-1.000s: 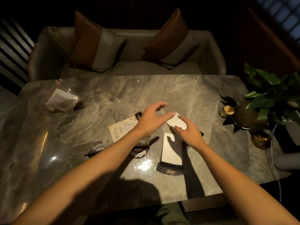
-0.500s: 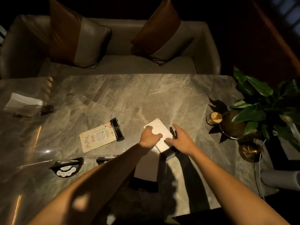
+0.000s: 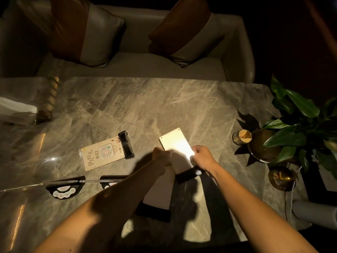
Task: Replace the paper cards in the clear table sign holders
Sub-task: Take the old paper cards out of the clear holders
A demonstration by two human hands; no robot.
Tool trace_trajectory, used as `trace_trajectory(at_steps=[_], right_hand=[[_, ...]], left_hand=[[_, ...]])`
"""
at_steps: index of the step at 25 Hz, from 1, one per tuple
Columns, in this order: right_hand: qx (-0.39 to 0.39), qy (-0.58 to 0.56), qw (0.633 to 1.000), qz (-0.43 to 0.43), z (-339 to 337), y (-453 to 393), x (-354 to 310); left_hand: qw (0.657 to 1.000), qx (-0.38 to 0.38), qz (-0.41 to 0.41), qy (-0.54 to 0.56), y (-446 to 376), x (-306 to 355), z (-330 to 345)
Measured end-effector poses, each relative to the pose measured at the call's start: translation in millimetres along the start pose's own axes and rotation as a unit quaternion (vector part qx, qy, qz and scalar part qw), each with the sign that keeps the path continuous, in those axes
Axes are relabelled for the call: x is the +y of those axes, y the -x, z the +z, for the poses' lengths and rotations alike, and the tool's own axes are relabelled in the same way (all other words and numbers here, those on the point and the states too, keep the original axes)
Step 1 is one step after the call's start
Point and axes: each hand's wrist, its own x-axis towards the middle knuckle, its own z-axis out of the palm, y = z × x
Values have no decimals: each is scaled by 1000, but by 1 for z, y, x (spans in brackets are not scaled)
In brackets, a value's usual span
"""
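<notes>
A clear sign holder (image 3: 175, 143) with a black base lies flat on the marble table (image 3: 145, 106), bright with glare. My left hand (image 3: 161, 157) pinches its left edge and my right hand (image 3: 202, 157) grips its right edge near the base. A second holder (image 3: 158, 190) with a pale card lies closer to me, partly under my left forearm. To the left, a printed paper card in another black-based holder (image 3: 104, 154) lies face up. Two black half-round bases (image 3: 63, 190) with a clear panel sit at the front left.
A potted plant (image 3: 299, 128) in a brass pot, a toothpick cup (image 3: 242, 136) and a small brass dish (image 3: 281, 177) crowd the table's right end. A napkin holder (image 3: 20, 112) stands at far left. A sofa with two cushions (image 3: 138, 52) faces the table's far edge.
The view has shifted closer and left. Both hands moved from resting on the holder's top to gripping its two side edges near the base.
</notes>
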Motion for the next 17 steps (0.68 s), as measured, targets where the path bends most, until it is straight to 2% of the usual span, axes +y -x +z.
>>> trace_trajectory(at_steps=[3, 6, 8, 11, 14, 17], right_hand=[[30, -12, 999, -40, -14, 2, -14], [69, -30, 994, -74, -23, 2, -23], [86, -24, 991, -102, -26, 2, -30], [69, -33, 981, -178, -21, 11, -44], [69, 61, 964, -247, -5, 17, -45], [71, 128, 963, -227, 14, 20, -40]], left_hand=[[996, -22, 83, 31, 3, 9, -6], [991, -70, 91, 75, 9, 37, -10], [988, -91, 112, 60, 13, 51, -13], [980, -108, 162, 36, 16, 61, -14], [975, -73, 211, 12, 21, 63, -17], [964, -52, 259, -23, 24, 60, -18]])
